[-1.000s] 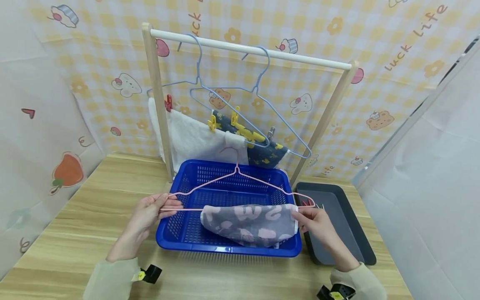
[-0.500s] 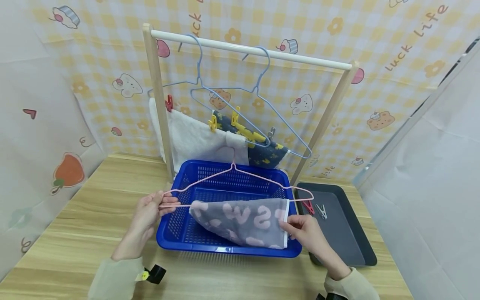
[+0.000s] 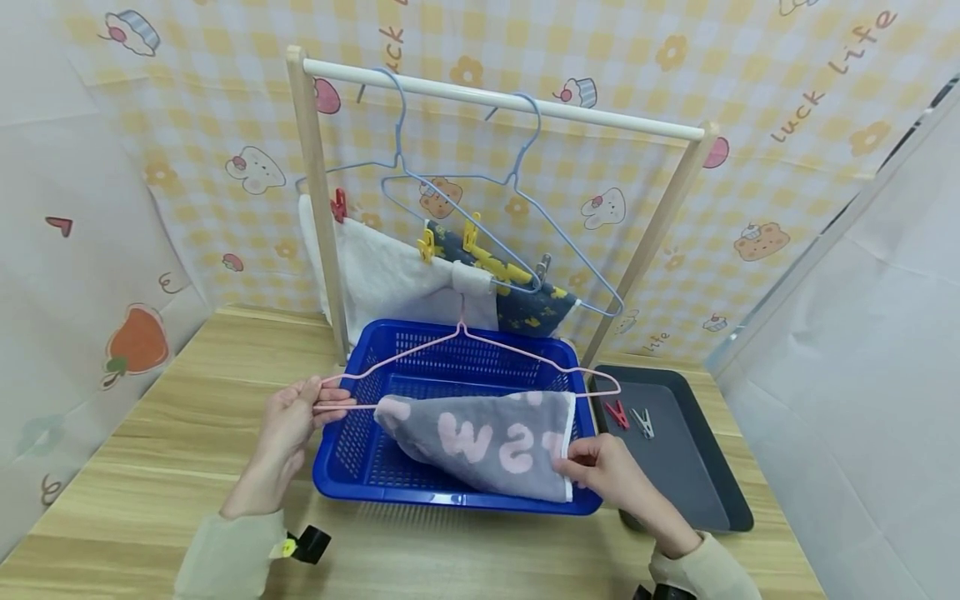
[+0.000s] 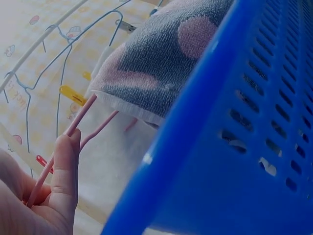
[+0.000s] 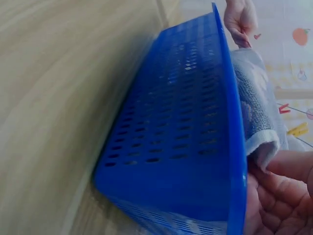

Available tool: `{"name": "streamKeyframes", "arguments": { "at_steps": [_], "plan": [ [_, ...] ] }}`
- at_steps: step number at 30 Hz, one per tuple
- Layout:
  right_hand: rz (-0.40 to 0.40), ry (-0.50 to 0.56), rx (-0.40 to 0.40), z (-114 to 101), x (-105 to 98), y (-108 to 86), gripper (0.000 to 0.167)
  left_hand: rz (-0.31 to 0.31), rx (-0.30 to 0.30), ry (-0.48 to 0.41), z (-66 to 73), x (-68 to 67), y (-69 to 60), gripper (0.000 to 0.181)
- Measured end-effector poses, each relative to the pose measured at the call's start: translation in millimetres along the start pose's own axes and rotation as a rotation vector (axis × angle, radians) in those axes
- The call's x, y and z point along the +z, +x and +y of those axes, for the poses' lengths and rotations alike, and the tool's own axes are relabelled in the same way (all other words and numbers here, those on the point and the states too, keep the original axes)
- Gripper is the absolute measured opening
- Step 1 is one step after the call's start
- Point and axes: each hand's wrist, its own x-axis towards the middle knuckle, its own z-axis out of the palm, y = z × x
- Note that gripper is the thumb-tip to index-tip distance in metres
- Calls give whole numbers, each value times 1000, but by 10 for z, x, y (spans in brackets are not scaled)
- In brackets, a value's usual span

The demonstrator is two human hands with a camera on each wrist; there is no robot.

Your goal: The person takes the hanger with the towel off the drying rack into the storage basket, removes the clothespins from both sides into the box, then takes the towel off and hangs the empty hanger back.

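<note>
Grey terry-cloth towel with pale pink letters and white-bound edges (image 3: 468, 442) drapes over the lower bar of the pink wire hanger (image 3: 462, 323), above the blue perforated plastic basket (image 3: 465, 498). Its front face slopes: the lower edge rises toward the left and hangs deepest at the right, where the white binding runs nearly vertical. Pink patches mark the plush surface. The hanger extends beyond the towel at both ends. The left hand (image 3: 288, 421) grips the hanger's left end between thumb and fingers. The right hand (image 3: 606, 468) pinches the towel's right edge between thumb and fingers.
</note>
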Motion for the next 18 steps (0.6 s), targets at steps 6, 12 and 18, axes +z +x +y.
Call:
{"name": "streamKeyframes", "arguments": {
  "at_steps": [6,12,18],
  "plan": [
    [204,191,238,-43,-24,115,20,-17,20,15,-7,-16,-18,36],
    [297,241,262,-57,5,135,16,-6,23,27,-1,-6,-17,38],
    [195,149,175,-74,30,47,12,45,0,24,9,23,-5,41]
  ]
}}
